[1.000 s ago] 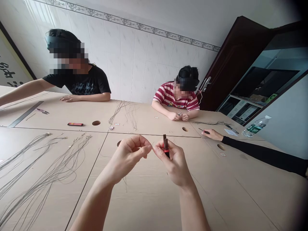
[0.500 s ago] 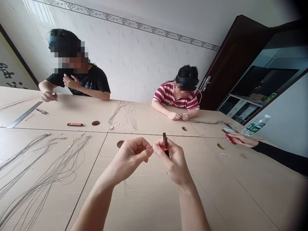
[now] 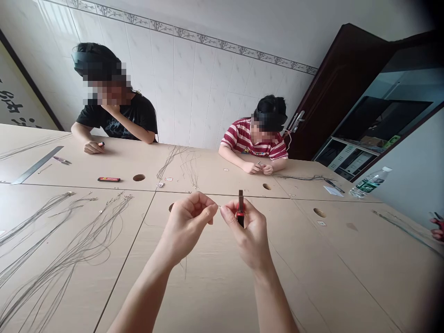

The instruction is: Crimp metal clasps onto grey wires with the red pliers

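Observation:
My left hand is closed in a pinch, its thumb and forefinger pressed together over the table. A thin dark cord hangs below that hand. In my right hand I hold small pliers with red-and-black handles, jaws pointing up and away from me. The right thumb and forefinger meet the left fingertips. Between them shows a tiny pale piece, too small to name.
Bundles of dark cords lie on the left of the table. Farther back are a steel ruler, a red-and-black box and a water bottle. Two people sit opposite; another person's hand shows at the right edge.
The pliers have turned slightly in my right hand, their jaws now overlapping in view. The co-worker's hand at right has drawn back to the edge. The person at left has lowered one forearm.

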A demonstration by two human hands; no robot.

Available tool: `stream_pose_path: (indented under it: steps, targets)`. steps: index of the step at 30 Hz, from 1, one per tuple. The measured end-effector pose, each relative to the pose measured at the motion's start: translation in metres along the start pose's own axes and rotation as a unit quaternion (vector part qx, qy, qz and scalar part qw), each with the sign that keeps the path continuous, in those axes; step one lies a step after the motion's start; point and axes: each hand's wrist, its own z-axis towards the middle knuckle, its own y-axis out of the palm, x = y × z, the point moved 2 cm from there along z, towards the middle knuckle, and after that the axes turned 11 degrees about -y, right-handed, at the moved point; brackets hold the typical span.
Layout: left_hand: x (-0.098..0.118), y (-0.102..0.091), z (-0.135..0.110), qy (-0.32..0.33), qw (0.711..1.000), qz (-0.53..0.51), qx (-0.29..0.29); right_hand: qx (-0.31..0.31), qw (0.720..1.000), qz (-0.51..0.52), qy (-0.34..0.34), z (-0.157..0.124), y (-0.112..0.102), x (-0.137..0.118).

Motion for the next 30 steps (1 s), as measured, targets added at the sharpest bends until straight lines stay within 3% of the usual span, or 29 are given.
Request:
stream_pose_path:
  steps: [7, 15, 27, 30]
  targets:
    - [0.001, 0.007, -0.001, 0.023, 0.998, -0.045, 0.045, -0.011, 1.0, 0.023, 0.012, -0.002, 0.004, 0.0]
    - [0.002, 0.008, -0.002, -0.004, 0.996, -0.094, 0.001, -0.016, 0.998, 0.054, 0.027, -0.001, 0.004, 0.001]
    - [0.001, 0.003, 0.001, 0.001, 0.998, -0.069, -0.002, 0.081, 0.996, -0.013, 0.023, 0.001, -0.005, 0.002]
    - [0.001, 0.001, 0.001, 0.001, 0.998, -0.066, 0.0, 0.075, 0.996, -0.023, 0.032, 0.001, -0.008, -0.002]
